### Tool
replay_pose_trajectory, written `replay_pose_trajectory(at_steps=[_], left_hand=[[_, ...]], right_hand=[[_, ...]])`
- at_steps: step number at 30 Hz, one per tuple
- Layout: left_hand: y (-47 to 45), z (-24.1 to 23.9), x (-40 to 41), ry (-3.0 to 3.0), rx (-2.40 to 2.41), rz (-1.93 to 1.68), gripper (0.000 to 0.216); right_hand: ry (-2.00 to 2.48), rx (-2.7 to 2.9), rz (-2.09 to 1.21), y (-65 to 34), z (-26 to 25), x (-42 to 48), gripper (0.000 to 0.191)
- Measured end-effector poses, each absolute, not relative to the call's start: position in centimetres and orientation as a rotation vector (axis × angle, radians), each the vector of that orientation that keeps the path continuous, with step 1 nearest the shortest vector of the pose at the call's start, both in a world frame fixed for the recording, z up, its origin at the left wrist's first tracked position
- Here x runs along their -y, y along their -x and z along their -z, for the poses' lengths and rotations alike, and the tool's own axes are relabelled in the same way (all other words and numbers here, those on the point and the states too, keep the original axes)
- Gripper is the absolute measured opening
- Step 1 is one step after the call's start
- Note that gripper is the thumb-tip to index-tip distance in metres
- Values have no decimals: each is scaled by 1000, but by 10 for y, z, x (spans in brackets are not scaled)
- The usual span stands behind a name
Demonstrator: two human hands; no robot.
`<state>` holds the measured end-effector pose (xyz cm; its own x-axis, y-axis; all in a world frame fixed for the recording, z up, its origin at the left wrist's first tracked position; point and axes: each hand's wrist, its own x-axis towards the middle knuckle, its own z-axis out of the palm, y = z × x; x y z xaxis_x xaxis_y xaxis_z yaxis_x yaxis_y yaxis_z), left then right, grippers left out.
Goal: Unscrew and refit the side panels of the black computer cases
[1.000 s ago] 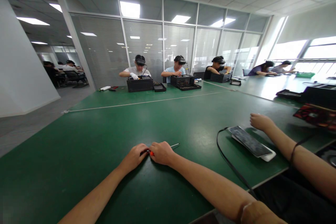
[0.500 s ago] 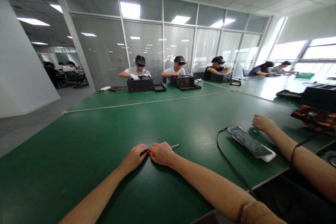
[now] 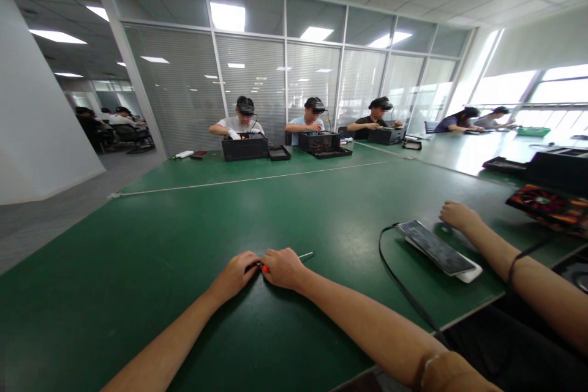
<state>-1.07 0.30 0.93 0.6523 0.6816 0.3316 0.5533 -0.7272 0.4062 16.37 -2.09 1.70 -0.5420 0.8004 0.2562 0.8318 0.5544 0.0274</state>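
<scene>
Green tabletop (image 3: 184,226) is shared at close quarters, with the left hand (image 3: 239,269) curled at the dark end of a screwdriver (image 3: 266,268); whether the tool is gripped there cannot be told. Its orange handle is grasped by the right hand (image 3: 282,266), with the bare shaft pointed right. Were the fingers loosened, the screwdriver could be rolled away over the smooth surface. Farther right, a phone (image 3: 436,248) could be dragged if the black cord (image 3: 408,296) were snagged by the right forearm (image 3: 367,318) just beside it. Across the way, a white-gloved hand (image 3: 234,134) is placed at a first black case (image 3: 245,149); a second case (image 3: 319,144) and a third case (image 3: 386,136) are also attended, their contents too distant to be identified. Beyond, a green basket (image 3: 533,131) is seen, its inside hidden.
</scene>
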Motion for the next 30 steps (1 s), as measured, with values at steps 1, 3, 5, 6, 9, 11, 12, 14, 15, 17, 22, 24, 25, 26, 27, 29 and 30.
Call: replay_pose_trajectory(at_steps=[1,3,5,6,9,11,12,14,15,17,22,24,25,26,27,29,30], left_hand=[[11,-9,-3,-2604,-994,-687,20],[11,-9,-3,-2604,-992,-692,20],[11,-9,-3,-2604,-992,-697,20],[11,-9,-3,-2603,-992,-697,21],[11,-8,-4,-2600,-998,-687,20],[11,-7,-5,-2599,-1000,-679,20],[11,-7,-5,-2599,-1001,-678,20],[11,-8,-4,-2599,-1001,-677,20],[11,-8,-4,-2600,-1001,-676,20],[11,-9,-3,-2600,-1001,-678,20],[11,-9,-3,-2604,-1004,-686,20],[11,-8,-3,-2605,-1003,-681,20],[12,-8,-4,-2607,-1002,-678,20],[12,-7,-4,-2608,-1002,-676,20],[12,-6,-5,-2610,-1002,-676,20],[13,-5,-6,-2611,-1004,-679,20],[13,-5,-7,-2612,-1003,-679,20]], right_hand=[[1373,2578,215,-164,-17,21,26],[1376,2583,212,-164,-18,21,26],[1384,2587,211,-164,-18,22,27],[1387,2588,211,-163,-18,22,27],[1397,2591,207,-163,-18,22,27],[1395,2592,208,-163,-18,22,27],[1392,2591,212,-163,-18,22,27],[1385,2587,220,-163,-17,22,27],[1383,2586,222,-163,-17,22,27],[1381,2586,224,-163,-17,22,27],[1369,2588,239,-164,-17,21,27],[1362,2584,245,-164,-16,21,27],[1361,2582,247,-164,-16,20,27],[1362,2581,247,-164,-15,20,27],[1365,2581,246,-164,-15,20,27],[1372,2585,242,-163,-15,19,26],[1377,2587,240,-163,-15,19,26]])
